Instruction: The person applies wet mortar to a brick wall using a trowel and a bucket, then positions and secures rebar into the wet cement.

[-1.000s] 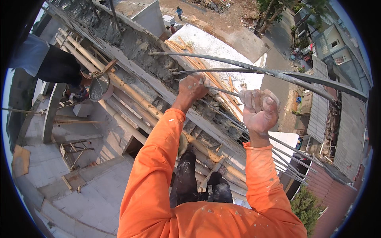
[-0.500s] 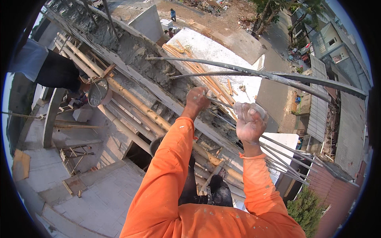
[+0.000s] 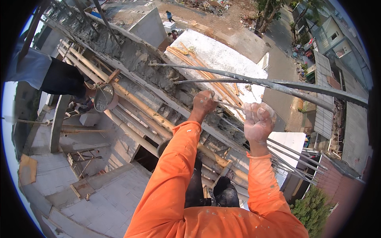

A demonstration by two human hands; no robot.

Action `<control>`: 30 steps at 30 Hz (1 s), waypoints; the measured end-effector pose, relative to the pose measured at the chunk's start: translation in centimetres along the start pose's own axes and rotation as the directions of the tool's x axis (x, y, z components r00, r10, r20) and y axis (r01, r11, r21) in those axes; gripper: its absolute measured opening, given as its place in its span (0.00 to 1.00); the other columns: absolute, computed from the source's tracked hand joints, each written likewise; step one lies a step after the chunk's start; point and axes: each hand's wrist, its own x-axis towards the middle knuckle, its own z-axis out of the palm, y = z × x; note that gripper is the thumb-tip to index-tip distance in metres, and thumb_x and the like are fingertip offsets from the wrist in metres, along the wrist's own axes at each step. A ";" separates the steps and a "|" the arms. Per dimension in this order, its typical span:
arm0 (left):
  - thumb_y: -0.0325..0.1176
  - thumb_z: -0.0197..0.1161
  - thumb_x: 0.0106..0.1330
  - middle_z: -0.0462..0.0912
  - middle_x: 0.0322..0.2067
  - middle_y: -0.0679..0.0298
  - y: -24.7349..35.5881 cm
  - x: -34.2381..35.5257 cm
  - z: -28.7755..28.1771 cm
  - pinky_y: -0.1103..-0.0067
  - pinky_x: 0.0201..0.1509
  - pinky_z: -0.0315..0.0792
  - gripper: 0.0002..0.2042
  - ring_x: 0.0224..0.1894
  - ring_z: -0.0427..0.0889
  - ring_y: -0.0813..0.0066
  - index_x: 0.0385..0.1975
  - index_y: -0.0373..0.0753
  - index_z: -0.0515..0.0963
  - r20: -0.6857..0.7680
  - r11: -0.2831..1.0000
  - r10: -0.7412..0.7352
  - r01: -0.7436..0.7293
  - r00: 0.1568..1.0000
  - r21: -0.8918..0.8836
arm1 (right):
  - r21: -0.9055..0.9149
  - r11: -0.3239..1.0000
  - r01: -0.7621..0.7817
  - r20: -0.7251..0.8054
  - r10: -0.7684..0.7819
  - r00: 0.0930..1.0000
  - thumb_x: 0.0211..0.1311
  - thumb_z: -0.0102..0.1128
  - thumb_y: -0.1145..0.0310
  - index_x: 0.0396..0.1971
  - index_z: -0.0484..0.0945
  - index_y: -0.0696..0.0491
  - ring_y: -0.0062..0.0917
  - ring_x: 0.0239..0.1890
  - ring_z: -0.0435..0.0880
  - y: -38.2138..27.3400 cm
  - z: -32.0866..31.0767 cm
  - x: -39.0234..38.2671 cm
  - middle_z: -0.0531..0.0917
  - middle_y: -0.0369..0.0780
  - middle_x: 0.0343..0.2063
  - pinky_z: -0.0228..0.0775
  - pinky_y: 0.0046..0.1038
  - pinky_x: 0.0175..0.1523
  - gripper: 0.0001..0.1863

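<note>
Holding a thin grey metal rod (image 3: 230, 105);
left hand (image 3: 204, 105) and right hand (image 3: 258, 121) closed, apparently gripping it; moving it needs coordination.

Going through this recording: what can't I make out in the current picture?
All in the head view:
Rod: parts inside the left hand and right hand, covered by those hands.
Dark round object: full shape, partly behind the orange sleeve.
Co-worker: head, cut off by the dark lens rim.
Distant person in blue: hands, too small.
</note>
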 end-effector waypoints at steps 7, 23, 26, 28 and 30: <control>0.42 0.52 0.58 0.77 0.25 0.51 5.0 -3.2 -1.3 0.64 0.35 0.71 0.12 0.32 0.77 0.51 0.24 0.40 0.76 -0.114 0.996 0.094 -0.095 0.989 -0.003 | -0.067 0.997 0.044 0.476 -0.007 0.879 0.50 0.52 0.72 0.09 0.57 0.50 0.17 0.13 0.50 -7.8 6.2 0.0 0.55 0.31 0.08 0.47 0.27 0.25 0.16; 0.39 0.53 0.61 0.77 0.25 0.48 12.6 -5.4 -5.8 0.65 0.33 0.69 0.12 0.31 0.76 0.48 0.28 0.36 0.76 0.022 0.899 0.406 -0.403 0.914 0.172 | -0.608 0.747 0.268 0.383 -0.019 0.924 0.48 0.59 0.47 0.42 0.64 0.57 0.23 0.41 0.64 -18.6 3.4 -2.0 0.62 0.37 0.37 0.58 0.27 0.48 0.31; 0.36 0.49 0.61 0.73 0.18 0.52 13.4 -8.5 -8.9 0.71 0.26 0.65 0.13 0.22 0.70 0.51 0.22 0.33 0.72 -0.201 0.898 0.421 -0.438 0.884 -0.048 | -0.599 0.726 0.338 0.400 -0.095 0.912 0.48 0.59 0.48 0.37 0.69 0.55 0.21 0.37 0.64 -23.2 1.2 -5.6 0.66 0.37 0.34 0.57 0.24 0.43 0.27; 0.36 0.48 0.61 0.69 0.15 0.55 12.1 -9.6 -9.5 0.73 0.22 0.62 0.13 0.18 0.67 0.54 0.19 0.33 0.69 -0.238 0.897 0.396 -0.430 0.887 -0.108 | -0.599 0.737 0.315 0.384 -0.081 0.920 0.49 0.59 0.49 0.33 0.71 0.55 0.19 0.34 0.63 -25.1 -1.8 -9.0 0.68 0.36 0.31 0.56 0.22 0.38 0.23; 0.38 0.48 0.61 0.68 0.14 0.57 11.0 -9.3 -7.6 0.74 0.21 0.62 0.15 0.15 0.67 0.59 0.18 0.33 0.67 -0.174 0.904 0.405 -0.422 0.897 -0.071 | -0.600 0.754 0.266 0.326 -0.073 0.943 0.51 0.59 0.53 0.28 0.71 0.54 0.18 0.27 0.63 -25.9 -5.2 -12.3 0.70 0.36 0.26 0.55 0.20 0.32 0.18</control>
